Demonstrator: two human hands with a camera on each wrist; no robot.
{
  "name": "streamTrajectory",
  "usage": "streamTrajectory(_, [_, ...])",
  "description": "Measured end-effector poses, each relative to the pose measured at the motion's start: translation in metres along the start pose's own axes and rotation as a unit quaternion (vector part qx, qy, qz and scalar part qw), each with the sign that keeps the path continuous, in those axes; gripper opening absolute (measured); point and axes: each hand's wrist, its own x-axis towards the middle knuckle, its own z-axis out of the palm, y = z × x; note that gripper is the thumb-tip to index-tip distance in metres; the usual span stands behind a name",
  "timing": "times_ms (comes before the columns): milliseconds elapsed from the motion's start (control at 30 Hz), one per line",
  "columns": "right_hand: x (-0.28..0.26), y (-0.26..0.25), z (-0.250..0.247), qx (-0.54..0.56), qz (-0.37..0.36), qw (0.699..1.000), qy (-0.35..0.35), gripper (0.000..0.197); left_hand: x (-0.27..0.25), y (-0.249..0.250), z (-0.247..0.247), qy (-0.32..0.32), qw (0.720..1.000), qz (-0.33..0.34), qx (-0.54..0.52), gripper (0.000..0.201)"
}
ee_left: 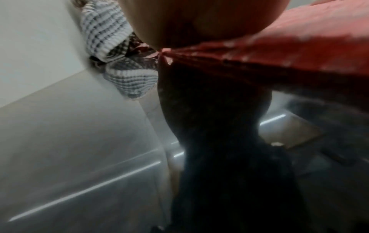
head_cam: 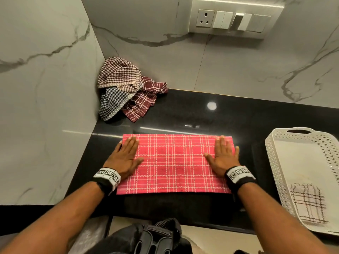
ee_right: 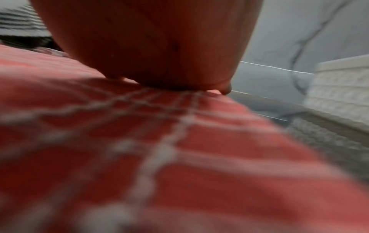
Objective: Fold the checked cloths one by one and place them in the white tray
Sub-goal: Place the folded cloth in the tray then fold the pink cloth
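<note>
A red checked cloth (head_cam: 174,164) lies folded into a flat rectangle on the black counter (head_cam: 201,110). My left hand (head_cam: 126,154) presses flat on its left end, fingers straight. My right hand (head_cam: 223,154) presses flat on its right end the same way. Close up, the left wrist view shows the red cloth (ee_left: 299,52) under my palm (ee_left: 199,22); the right wrist view shows the cloth (ee_right: 139,149) under my right palm (ee_right: 149,39). The white tray (head_cam: 275,162) stands at the right with one folded white checked cloth (head_cam: 308,202) inside.
A heap of unfolded checked cloths (head_cam: 124,88) sits in the back left corner against the marble walls. A socket and switch panel (head_cam: 234,17) is on the back wall. The counter's front edge runs just below the red cloth.
</note>
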Motion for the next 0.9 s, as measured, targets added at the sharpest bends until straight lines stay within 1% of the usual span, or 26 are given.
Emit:
streamTrajectory(67, [-0.004,0.005,-0.004,-0.013,0.053,0.999,-0.001,0.093,-0.003,0.000,-0.004,-0.011,1.000,-0.024,-0.003,0.081])
streamTrajectory(100, [-0.006,-0.002,-0.007,-0.022,0.061,0.998,0.006,0.091,-0.002,0.007,-0.008,-0.018,0.999,-0.029,-0.008,0.081])
streamTrajectory(133, [-0.009,-0.017,-0.009,-0.020,0.048,0.998,0.022,0.088,0.001,0.018,-0.014,-0.021,0.999,-0.022,-0.015,0.080])
streamTrajectory(167, [-0.014,-0.037,-0.010,-0.009,0.008,0.999,0.039,0.084,0.005,0.033,-0.018,-0.012,1.000,0.000,-0.021,0.077])
streamTrajectory(200, [-0.019,-0.060,-0.009,0.006,-0.050,0.998,0.047,0.079,0.009,0.049,-0.021,0.002,0.999,0.031,-0.023,0.074])
streamTrajectory(233, [-0.025,-0.085,-0.005,0.016,-0.113,0.993,0.039,0.074,0.013,0.066,-0.023,0.013,0.998,0.064,-0.021,0.071])
streamTrajectory(267, [-0.029,-0.107,0.001,0.015,-0.162,0.986,0.020,0.071,0.016,0.082,-0.022,0.010,0.996,0.093,-0.014,0.070])
streamTrajectory(300, [-0.032,-0.122,0.007,0.006,-0.189,0.982,-0.003,0.069,0.018,0.093,-0.019,0.002,0.994,0.110,-0.003,0.069])
streamTrajectory(333, [-0.033,-0.127,0.014,-0.004,-0.196,0.980,-0.019,0.069,0.018,0.097,-0.014,-0.008,0.993,0.114,0.008,0.070])
streamTrajectory(400, [-0.030,-0.110,0.022,-0.009,-0.169,0.985,-0.023,0.075,0.011,0.083,-0.004,-0.017,0.996,0.091,0.011,0.075])
streamTrajectory(500, [-0.027,-0.043,0.025,0.008,-0.067,0.998,-0.008,0.086,-0.011,0.031,0.008,-0.012,0.999,0.026,-0.023,0.078])
streamTrajectory(567, [-0.031,-0.003,0.020,0.018,-0.004,1.000,-0.006,0.089,-0.025,0.005,0.008,-0.021,0.999,-0.018,-0.018,0.078])
streamTrajectory(600, [-0.032,0.010,0.018,0.019,0.016,1.000,-0.013,0.090,-0.029,-0.002,0.006,-0.031,0.999,-0.035,-0.013,0.078])
streamTrajectory(667, [-0.035,0.011,0.013,0.012,0.032,0.999,-0.021,0.091,-0.029,0.001,0.001,-0.049,0.997,-0.055,-0.002,0.079])
streamTrajectory(700, [-0.040,0.001,0.012,0.003,0.017,1.000,-0.014,0.089,-0.028,0.010,-0.003,-0.047,0.997,-0.053,0.002,0.079])
streamTrajectory(733, [-0.046,-0.015,0.013,-0.001,-0.013,1.000,-0.006,0.086,-0.026,0.024,-0.006,-0.039,0.998,-0.040,-0.002,0.078])
streamTrajectory(800, [-0.060,-0.055,0.021,0.009,-0.105,0.994,0.011,0.078,-0.022,0.062,-0.008,-0.011,1.000,0.007,-0.022,0.074])
streamTrajectory(833, [-0.068,-0.074,0.028,0.014,-0.145,0.989,0.009,0.075,-0.021,0.084,-0.005,-0.002,0.999,0.031,-0.023,0.072])
streamTrajectory(900, [-0.079,-0.099,0.046,0.020,-0.187,0.982,-0.013,0.071,-0.023,0.121,0.006,-0.011,0.997,0.070,-0.001,0.070])
